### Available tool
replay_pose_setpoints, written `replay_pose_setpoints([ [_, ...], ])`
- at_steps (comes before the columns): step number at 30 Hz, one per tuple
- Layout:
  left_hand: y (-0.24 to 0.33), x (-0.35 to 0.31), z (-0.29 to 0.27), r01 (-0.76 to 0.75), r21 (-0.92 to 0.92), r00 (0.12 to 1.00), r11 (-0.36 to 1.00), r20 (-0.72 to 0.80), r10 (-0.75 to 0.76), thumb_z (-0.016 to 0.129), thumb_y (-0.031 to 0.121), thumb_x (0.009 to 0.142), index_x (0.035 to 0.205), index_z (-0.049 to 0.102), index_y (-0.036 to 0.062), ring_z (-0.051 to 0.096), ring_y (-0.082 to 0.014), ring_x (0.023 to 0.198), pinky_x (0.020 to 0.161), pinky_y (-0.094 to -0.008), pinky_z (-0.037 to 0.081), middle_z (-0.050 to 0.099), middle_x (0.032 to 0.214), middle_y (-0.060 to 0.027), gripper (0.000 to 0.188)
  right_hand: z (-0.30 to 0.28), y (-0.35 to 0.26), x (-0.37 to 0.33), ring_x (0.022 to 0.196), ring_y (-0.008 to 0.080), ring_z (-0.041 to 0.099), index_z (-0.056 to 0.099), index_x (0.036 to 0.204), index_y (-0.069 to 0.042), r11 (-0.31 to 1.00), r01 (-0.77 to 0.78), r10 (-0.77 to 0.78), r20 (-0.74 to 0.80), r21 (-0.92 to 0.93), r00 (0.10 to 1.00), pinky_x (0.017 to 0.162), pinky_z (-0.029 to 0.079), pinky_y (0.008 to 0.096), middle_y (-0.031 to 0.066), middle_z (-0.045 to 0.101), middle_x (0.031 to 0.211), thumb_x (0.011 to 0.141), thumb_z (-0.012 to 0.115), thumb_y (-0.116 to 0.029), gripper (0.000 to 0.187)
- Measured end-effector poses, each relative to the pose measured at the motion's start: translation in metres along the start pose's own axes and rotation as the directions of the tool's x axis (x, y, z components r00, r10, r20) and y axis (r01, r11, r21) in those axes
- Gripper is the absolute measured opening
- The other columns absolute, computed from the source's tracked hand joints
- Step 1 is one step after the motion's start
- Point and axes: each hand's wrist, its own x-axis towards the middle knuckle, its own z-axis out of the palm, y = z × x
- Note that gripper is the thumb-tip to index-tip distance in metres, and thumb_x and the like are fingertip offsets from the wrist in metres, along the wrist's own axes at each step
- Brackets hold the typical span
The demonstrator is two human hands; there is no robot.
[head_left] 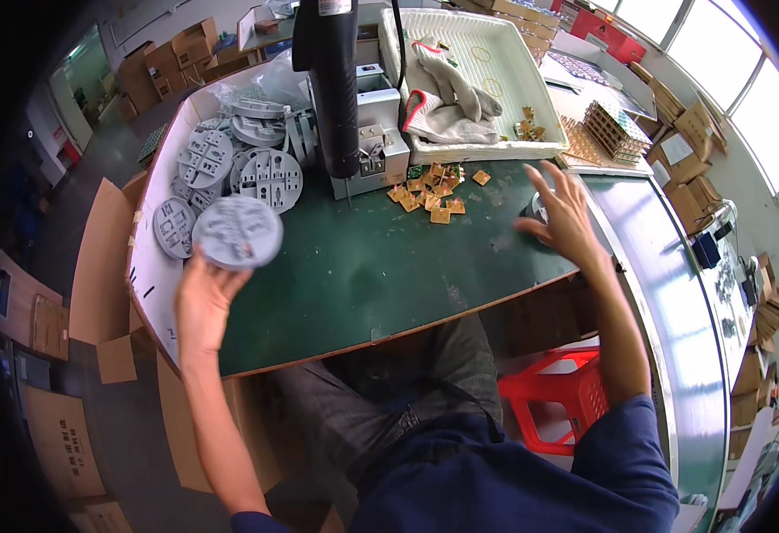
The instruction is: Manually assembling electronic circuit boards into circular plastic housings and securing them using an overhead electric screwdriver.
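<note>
Disc [240,231], grey, with no long axis, is gripped at its near edge by the left hand [204,302], beside piled grey discs [269,180], while the spread right hand [564,213] appears empty beside a half-hidden round part [539,210].

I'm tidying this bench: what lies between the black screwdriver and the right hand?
The head view shows small golden boards, then green tabletop, between screwdriver and right hand.
</note>
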Motion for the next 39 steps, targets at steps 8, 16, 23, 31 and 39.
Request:
replay_pose_setpoints([
  [8, -0.068, -0.023, 0.054, 0.297, 0.031, 0.924, 0.954, 0.242, -0.296, 0.047, 0.032, 0.111, 0.125, 0.059, 0.0002, 0.069, -0.0241, 0.110, 0.097, -0.0431, 0.058, 0.067, 0.120, -0.0114, 0.036, 0.067, -0.050, 0.053, 0.091, 0.0305, 0.067, 0.069, 0.123, -0.004, 0.898, 0.162, -0.163, -0.031, 0.408, 0.986, 0.077, 0.054, 0.0406, 0.0175, 0.068, 0.108, 0.086, 0.079, -0.015, 0.040],
  [16, -0.051, -0.031, 0.055, 0.186, 0.153, 0.973, 0.970, 0.111, -0.204, 0.054, 0.034, 0.109, 0.123, 0.058, -0.0013, 0.070, -0.0193, 0.101, 0.092, -0.0371, 0.059, 0.070, 0.113, -0.0094, 0.038, 0.062, -0.062, 0.047, 0.079, 0.0288, 0.068, 0.071, 0.117, -0.002, 0.862, -0.012, -0.015, 0.049, 0.506, 0.999, 0.075, 0.053, 0.0370, 0.0152, 0.068, 0.093, 0.087, 0.078, -0.012, 0.033],
  [23, -0.049, -0.041, 0.083, -0.426, 0.796, 0.904, 0.429, 0.397, 0.161, 0.074, 0.022, 0.094, 0.108, 0.063, 0.0037, 0.068, -0.0236, 0.092, 0.085, -0.0393, 0.056, 0.072, 0.106, -0.0046, 0.026, 0.040, -0.082, 0.035, 0.088, 0.0185, 0.070, 0.070, 0.120, 0.000, 0.756, -0.077, 0.120, -0.022, 0.650, 0.993, 0.082, 0.055, 0.0310, 0.0122, 0.072, 0.102, 0.091, 0.075, -0.007, 0.030],
  [31, -0.068, -0.051, 0.100, -0.630, 0.775, 0.708, -0.052, 0.601, 0.372, 0.077, 0.019, 0.090, 0.112, 0.070, 0.0044, 0.067, -0.0274, 0.082, 0.086, -0.0402, 0.055, 0.073, 0.109, -0.0058, 0.027, 0.007, -0.133, 0.032, 0.102, 0.0149, 0.070, 0.067, 0.125, 0.003, 0.261, -0.089, 0.148, 0.051, 0.961, 0.988, 0.092, 0.055, 0.0273, 0.0079, 0.072, 0.115, 0.096, 0.070, -0.004, 0.030],
  [39, -0.055, -0.053, 0.115, -0.162, 0.373, 0.979, 0.914, 0.179, 0.101, 0.070, 0.021, 0.100, 0.129, 0.067, 0.0013, 0.068, -0.0124, 0.092, 0.085, -0.0287, 0.056, 0.073, 0.113, -0.0093, 0.034, 0.003, -0.203, 0.018, 0.104, 0.0167, 0.070, 0.060, 0.133, 0.005, -0.126, -0.145, -0.086, 0.135, 0.981, 0.987, 0.097, 0.055, 0.0301, 0.0097, 0.072, 0.114, 0.096, 0.071, -0.006, 0.040],
])
